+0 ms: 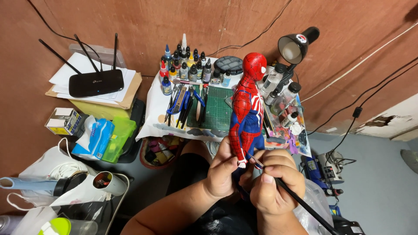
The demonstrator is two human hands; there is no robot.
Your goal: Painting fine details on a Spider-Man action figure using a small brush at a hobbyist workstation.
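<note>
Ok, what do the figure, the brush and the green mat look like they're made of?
Figure: likely painted plastic or resin, judging by its glossy red and blue sheen.
Brush: slim black handle, plastic or lacquered wood; metal ferrule glints near the tip.
Green mat: matte gridded sheet, probably rubbery vinyl.

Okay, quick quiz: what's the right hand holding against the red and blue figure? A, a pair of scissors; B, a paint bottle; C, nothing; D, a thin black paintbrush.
D: the right hand grips a thin black paintbrush, its tip at the hand of the figure, which the left hand holds.
</note>
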